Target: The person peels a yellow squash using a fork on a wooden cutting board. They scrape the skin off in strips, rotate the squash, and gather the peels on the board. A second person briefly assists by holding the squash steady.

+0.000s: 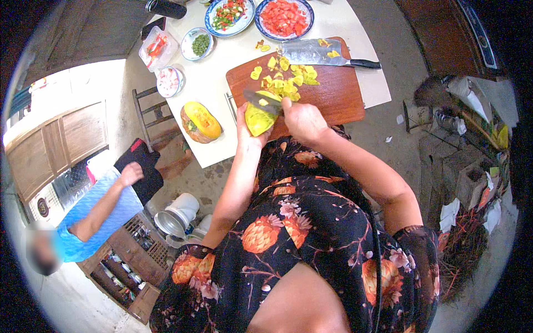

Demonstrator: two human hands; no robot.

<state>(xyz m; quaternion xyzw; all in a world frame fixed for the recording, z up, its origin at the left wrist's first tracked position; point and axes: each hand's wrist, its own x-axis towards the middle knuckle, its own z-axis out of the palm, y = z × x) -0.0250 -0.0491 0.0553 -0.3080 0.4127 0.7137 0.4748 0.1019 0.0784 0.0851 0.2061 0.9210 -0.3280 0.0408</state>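
Observation:
Over the near left edge of a brown wooden cutting board (341, 91), my left hand (250, 137) holds a piece of pumpkin (257, 124) with yellow-green flesh. My right hand (305, 124) grips a small knife (262, 102), its handle mostly hidden in the fist and its dark blade against the top of the pumpkin piece. Cut yellow pumpkin pieces (286, 84) are scattered on the board just beyond the blade. A wide cleaver (312, 53) with a black handle lies across the board's far side, yellow bits stuck to it. Left of the board sits a cut pumpkin (201, 120), orange-yellow inside.
Along the far side of the white table (214, 83) stand a plate of diced tomato (283, 18), a plate of chopped peppers (229, 16), a bowl of chopped greens (197, 44), a plastic tub (158, 49) and a small bowl (170, 81). Another person (105, 211) is at the left.

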